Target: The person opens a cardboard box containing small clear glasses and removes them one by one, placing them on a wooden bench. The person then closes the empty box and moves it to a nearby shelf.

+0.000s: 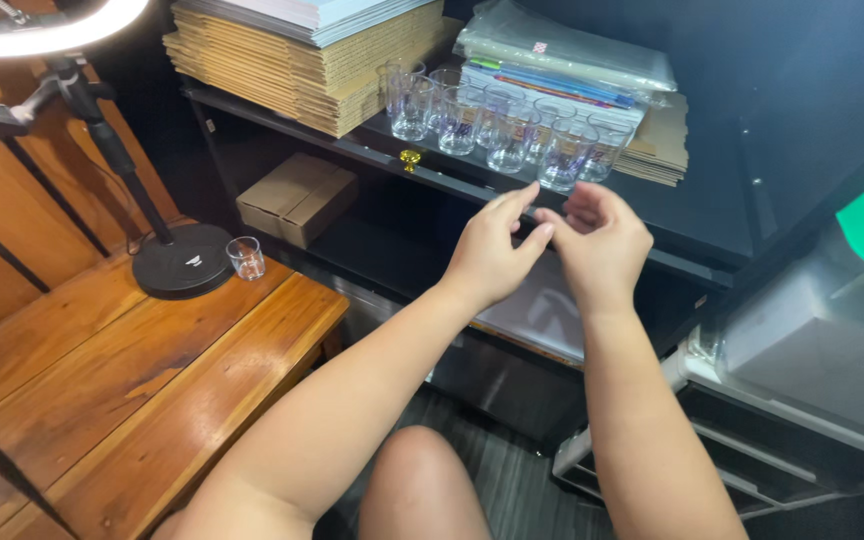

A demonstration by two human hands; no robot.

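Hovering near shelf edge [432, 172]: left hand [489, 252], right hand [600, 245], glasses [562, 160] just beyond.

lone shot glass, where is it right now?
Head view, left side: the single small glass stands on the wooden table, touching the lamp stand's round black base on its right, apart from both hands.

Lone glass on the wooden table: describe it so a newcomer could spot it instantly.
Start at the wooden table on the left and find the round black lamp base at its far edge. The small clear glass stands just right of that base. It stands alone, whereas the other glasses cluster on the black shelf.
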